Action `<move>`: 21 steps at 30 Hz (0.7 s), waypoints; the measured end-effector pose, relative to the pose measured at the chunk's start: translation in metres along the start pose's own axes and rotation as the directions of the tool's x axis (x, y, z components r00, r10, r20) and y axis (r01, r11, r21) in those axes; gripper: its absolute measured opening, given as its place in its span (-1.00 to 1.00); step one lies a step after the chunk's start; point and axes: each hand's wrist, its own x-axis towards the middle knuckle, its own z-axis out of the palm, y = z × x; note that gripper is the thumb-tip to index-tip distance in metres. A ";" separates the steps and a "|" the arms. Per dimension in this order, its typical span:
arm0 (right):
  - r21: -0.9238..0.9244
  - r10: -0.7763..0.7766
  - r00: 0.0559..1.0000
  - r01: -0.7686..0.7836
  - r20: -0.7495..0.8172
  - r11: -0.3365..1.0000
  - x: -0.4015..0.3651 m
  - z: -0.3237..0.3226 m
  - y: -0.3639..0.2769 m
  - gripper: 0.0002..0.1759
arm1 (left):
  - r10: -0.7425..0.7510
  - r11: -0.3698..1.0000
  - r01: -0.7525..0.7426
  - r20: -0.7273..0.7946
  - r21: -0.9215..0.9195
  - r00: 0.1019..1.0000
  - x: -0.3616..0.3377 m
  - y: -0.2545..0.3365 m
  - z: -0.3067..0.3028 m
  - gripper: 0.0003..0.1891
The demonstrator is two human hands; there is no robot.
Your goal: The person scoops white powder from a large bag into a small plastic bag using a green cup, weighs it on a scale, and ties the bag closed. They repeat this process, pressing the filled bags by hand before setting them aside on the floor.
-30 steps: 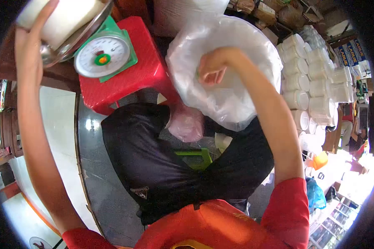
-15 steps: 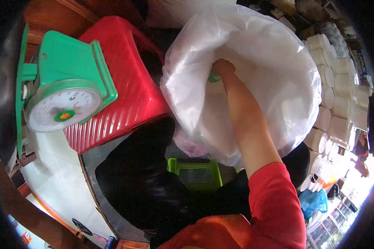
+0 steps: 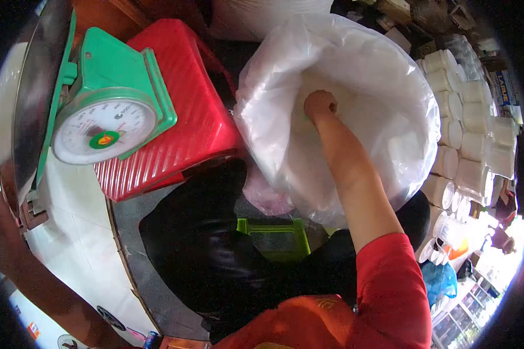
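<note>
My right hand (image 3: 320,106) is closed, down inside a large container lined with a clear plastic bag (image 3: 273,70). Pale, whitish contents (image 3: 355,96) surround it, too washed out to identify. A green plastic item showed beside the fingers a moment ago; now the fist hides nearly all of it, leaving a faint greenish trace under the hand. My left hand lies outside the view. To the left of the bag, a green dial scale (image 3: 116,70) rests on a red plastic stool (image 3: 186,99), with a metal pan (image 3: 38,87) on its far left side.
White lidded tubs (image 3: 463,110) are stacked along the right. A small lime-green stool (image 3: 273,232) stands between my knees, below the bag. A blue plastic bag (image 3: 439,282) hangs at lower right. A filled white sack (image 3: 262,14) stands behind.
My right hand has shifted slightly right and down within the bag, and the green item has become mostly hidden. The camera has turned, bringing more of the scale's pan into view.
</note>
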 end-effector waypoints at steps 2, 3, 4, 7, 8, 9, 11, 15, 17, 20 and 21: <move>0.138 0.025 1.000 -0.024 -0.005 0.990 0.017 0.017 -0.012 -0.70 | 0.031 0.999 -0.029 0.070 -0.035 0.997 0.006 -0.016 -0.015 -0.50; 0.276 0.054 0.999 -0.051 -0.005 0.960 0.027 0.025 -0.015 -0.71 | 0.069 0.995 -0.059 0.139 -0.077 0.988 0.008 -0.020 -0.019 -0.47; 0.276 0.055 0.998 -0.052 -0.005 0.960 0.022 0.028 -0.014 -0.71 | 0.069 0.995 -0.059 0.138 -0.077 0.988 0.007 -0.006 -0.006 -0.47; 0.245 -0.274 0.937 0.324 -0.216 0.914 0.018 0.037 -0.011 -0.72 | -0.213 0.882 0.267 0.177 -0.388 0.961 0.004 0.043 0.044 -0.37; 0.226 -0.334 0.930 0.363 -0.155 0.904 0.037 0.049 -0.006 -0.73 | -0.186 0.934 0.223 0.154 -0.278 0.970 0.004 0.043 0.050 -0.31; 0.207 -0.390 0.916 0.400 -0.090 0.893 0.045 0.056 -0.001 -0.72 | -0.158 0.970 0.179 0.133 -0.165 0.978 0.003 0.043 0.053 -0.25; 0.176 -0.403 0.915 0.399 -0.014 0.900 -0.003 0.004 0.023 -0.65 | -0.210 0.960 0.230 0.132 -0.158 0.969 0.008 0.043 0.040 -0.20; 0.603 -0.341 0.930 0.195 0.137 0.774 -0.050 -0.029 0.075 -0.35 | -0.205 0.958 0.231 0.158 -0.169 0.966 0.005 0.043 0.030 -0.13; 0.702 -0.317 0.946 0.181 0.067 0.689 -0.069 -0.035 0.095 -0.28 | -0.310 0.915 0.335 0.138 -0.225 0.941 -0.001 0.015 0.003 -0.31; 0.843 -0.297 0.954 0.187 -0.034 0.504 -0.126 -0.049 0.113 -0.21 | -0.378 0.918 0.373 -0.014 -0.132 0.926 0.007 -0.011 0.008 -0.44; 0.885 -0.306 0.950 0.194 -0.062 0.423 -0.147 -0.055 0.120 -0.20 | -0.311 0.942 0.305 -0.024 -0.142 0.950 0.008 0.005 0.015 -0.34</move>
